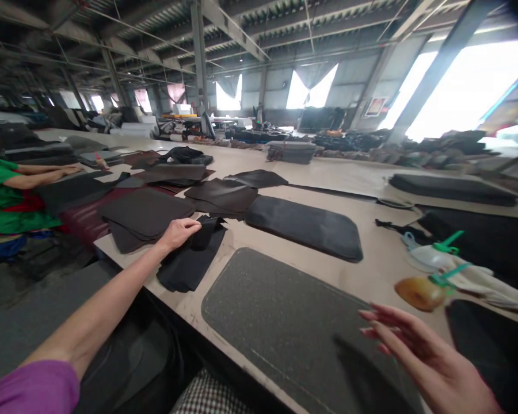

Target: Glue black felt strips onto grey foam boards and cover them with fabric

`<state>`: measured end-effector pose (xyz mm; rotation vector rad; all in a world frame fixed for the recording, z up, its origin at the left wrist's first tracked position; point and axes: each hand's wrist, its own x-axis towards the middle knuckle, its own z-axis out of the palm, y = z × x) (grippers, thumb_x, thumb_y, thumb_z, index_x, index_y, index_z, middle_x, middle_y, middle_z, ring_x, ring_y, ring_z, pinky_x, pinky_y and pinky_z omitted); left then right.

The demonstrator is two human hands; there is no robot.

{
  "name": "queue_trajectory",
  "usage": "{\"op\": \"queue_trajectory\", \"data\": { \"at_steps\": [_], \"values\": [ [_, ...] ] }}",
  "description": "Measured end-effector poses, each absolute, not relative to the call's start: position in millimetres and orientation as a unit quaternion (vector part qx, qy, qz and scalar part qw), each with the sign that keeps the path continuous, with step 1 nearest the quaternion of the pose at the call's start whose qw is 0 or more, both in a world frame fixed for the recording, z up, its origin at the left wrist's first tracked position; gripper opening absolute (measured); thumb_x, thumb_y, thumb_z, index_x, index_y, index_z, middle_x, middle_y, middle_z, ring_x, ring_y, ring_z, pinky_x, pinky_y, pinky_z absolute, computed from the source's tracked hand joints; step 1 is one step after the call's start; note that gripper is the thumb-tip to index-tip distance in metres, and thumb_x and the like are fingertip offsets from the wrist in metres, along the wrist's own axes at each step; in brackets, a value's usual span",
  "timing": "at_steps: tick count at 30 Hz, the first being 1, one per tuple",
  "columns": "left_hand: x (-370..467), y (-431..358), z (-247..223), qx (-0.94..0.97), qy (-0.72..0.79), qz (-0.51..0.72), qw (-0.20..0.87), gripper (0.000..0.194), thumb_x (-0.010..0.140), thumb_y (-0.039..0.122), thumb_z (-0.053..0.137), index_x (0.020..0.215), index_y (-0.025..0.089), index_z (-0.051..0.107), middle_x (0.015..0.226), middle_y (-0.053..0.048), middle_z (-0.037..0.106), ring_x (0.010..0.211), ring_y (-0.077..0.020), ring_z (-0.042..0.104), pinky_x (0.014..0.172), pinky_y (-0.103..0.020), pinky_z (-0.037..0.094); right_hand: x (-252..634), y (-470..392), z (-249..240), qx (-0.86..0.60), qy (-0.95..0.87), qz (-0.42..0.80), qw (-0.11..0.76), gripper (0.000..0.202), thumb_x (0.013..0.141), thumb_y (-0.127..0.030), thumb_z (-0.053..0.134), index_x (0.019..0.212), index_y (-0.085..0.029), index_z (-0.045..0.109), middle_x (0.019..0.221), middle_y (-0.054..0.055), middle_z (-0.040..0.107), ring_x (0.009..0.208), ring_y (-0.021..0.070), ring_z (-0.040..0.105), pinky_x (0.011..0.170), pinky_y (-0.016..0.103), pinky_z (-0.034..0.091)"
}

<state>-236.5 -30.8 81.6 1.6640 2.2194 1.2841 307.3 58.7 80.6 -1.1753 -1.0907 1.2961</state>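
Observation:
My left hand (180,233) is closed in a pinch on the edge of a piece of black fabric (190,261), lifting its far corner from a small pile at the table's near edge. In front of me lies a dark grey panel with rounded corners (280,316). Over the right end of that panel hovers my right hand (418,351), its fingers apart and holding nothing. Beyond the panel rests a black padded-looking piece with rounded corners (304,227).
Dark sheets (147,215) are stacked left of the fabric. On the right lie a bottle of amber liquid (421,293) and a pale bottle with a green nozzle (431,256). Across the table at left, a person in a green top (2,192) handles dark sheets.

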Motion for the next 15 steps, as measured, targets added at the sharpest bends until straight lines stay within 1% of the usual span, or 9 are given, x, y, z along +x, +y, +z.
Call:
{"op": "queue_trajectory", "data": {
  "at_steps": [1, 3, 4, 6, 8, 10, 12, 14, 15],
  "values": [
    [-237.2, -25.5, 88.7, 0.531, 0.723, 0.440, 0.038, 0.040, 0.085, 0.053, 0.064, 0.096, 0.017, 0.079, 0.094, -0.006, 0.077, 0.085, -0.0210, 0.069, 0.079, -0.028, 0.050, 295.2, 53.7, 85.2, -0.491, -0.504, 0.540, 0.462, 0.058, 0.039, -0.043, 0.098, 0.090, -0.024, 0.078, 0.098, 0.018, 0.075, 0.074, 0.0310, 0.072, 0.056, 0.038, 0.061],
    [-235.6, -16.7, 103.7, 0.515, 0.713, 0.475, 0.028, 0.048, 0.085, 0.057, 0.063, 0.101, 0.014, 0.077, 0.092, -0.007, 0.077, 0.081, -0.0197, 0.068, 0.075, -0.027, 0.051, 267.9, 45.3, 94.7, -0.464, -0.587, 0.548, 0.375, 0.063, 0.050, -0.061, 0.091, 0.097, -0.021, 0.078, 0.099, 0.015, 0.076, 0.081, 0.0299, 0.072, 0.066, 0.038, 0.061],
    [-233.0, -14.0, 111.3, 0.512, 0.705, 0.490, 0.022, 0.051, 0.085, 0.059, 0.063, 0.103, 0.013, 0.076, 0.092, -0.007, 0.076, 0.080, -0.0189, 0.068, 0.074, -0.026, 0.051, 252.3, 42.1, 98.7, -0.434, -0.608, 0.563, 0.354, 0.062, 0.058, -0.065, 0.088, 0.100, -0.020, 0.078, 0.099, 0.014, 0.076, 0.083, 0.0288, 0.072, 0.068, 0.037, 0.059],
    [-224.7, -13.6, 125.0, 0.513, 0.691, 0.509, 0.008, 0.053, 0.085, 0.060, 0.063, 0.105, 0.012, 0.074, 0.093, -0.007, 0.075, 0.080, -0.0180, 0.067, 0.074, -0.025, 0.051, 216.6, 37.9, 104.0, -0.357, -0.632, 0.609, 0.318, 0.056, 0.073, -0.065, 0.080, 0.105, -0.019, 0.077, 0.101, 0.012, 0.076, 0.087, 0.0250, 0.071, 0.071, 0.033, 0.056],
    [-213.9, -20.2, 134.2, 0.518, 0.682, 0.517, -0.006, 0.050, 0.087, 0.059, 0.064, 0.106, 0.014, 0.073, 0.095, -0.007, 0.075, 0.081, -0.0180, 0.067, 0.076, -0.026, 0.052, 174.5, 36.7, 106.1, -0.287, -0.622, 0.669, 0.287, 0.051, 0.083, -0.063, 0.074, 0.107, -0.018, 0.076, 0.105, 0.012, 0.076, 0.091, 0.0216, 0.070, 0.074, 0.029, 0.054],
    [-203.7, -32.2, 136.5, 0.538, 0.674, 0.506, -0.025, 0.043, 0.089, 0.055, 0.064, 0.105, 0.016, 0.074, 0.099, -0.007, 0.075, 0.086, -0.0193, 0.068, 0.081, -0.027, 0.052, 127.7, 38.9, 106.2, -0.243, -0.571, 0.737, 0.268, 0.051, 0.082, -0.061, 0.076, 0.105, -0.015, 0.076, 0.107, 0.014, 0.075, 0.093, 0.0203, 0.070, 0.077, 0.027, 0.053],
    [-197.0, -46.4, 131.3, 0.587, 0.659, 0.466, -0.056, 0.034, 0.093, 0.047, 0.062, 0.106, 0.019, 0.074, 0.103, -0.007, 0.075, 0.091, -0.0205, 0.068, 0.087, -0.029, 0.052, 79.5, 44.9, 104.6, -0.233, -0.482, 0.810, 0.241, 0.050, 0.080, -0.059, 0.080, 0.099, -0.013, 0.074, 0.106, 0.015, 0.075, 0.095, 0.0209, 0.071, 0.080, 0.028, 0.054],
    [-194.9, -60.1, 120.2, 0.651, 0.637, 0.405, -0.084, 0.027, 0.097, 0.040, 0.058, 0.109, 0.022, 0.073, 0.104, -0.007, 0.075, 0.095, -0.0210, 0.069, 0.091, -0.031, 0.052, 33.8, 53.7, 100.6, -0.242, -0.440, 0.835, 0.222, 0.050, 0.081, -0.062, 0.078, 0.092, -0.013, 0.070, 0.099, 0.014, 0.075, 0.089, 0.0211, 0.072, 0.075, 0.030, 0.056],
    [-195.4, -66.4, 113.4, 0.679, 0.626, 0.374, -0.090, 0.025, 0.098, 0.037, 0.055, 0.111, 0.023, 0.072, 0.103, -0.008, 0.075, 0.095, -0.0211, 0.069, 0.091, -0.032, 0.052, 12.9, 58.5, 97.3, -0.251, -0.432, 0.838, 0.218, 0.050, 0.082, -0.062, 0.077, 0.088, -0.014, 0.068, 0.093, 0.013, 0.074, 0.082, 0.0203, 0.072, 0.071, 0.030, 0.056]
  ]
}}
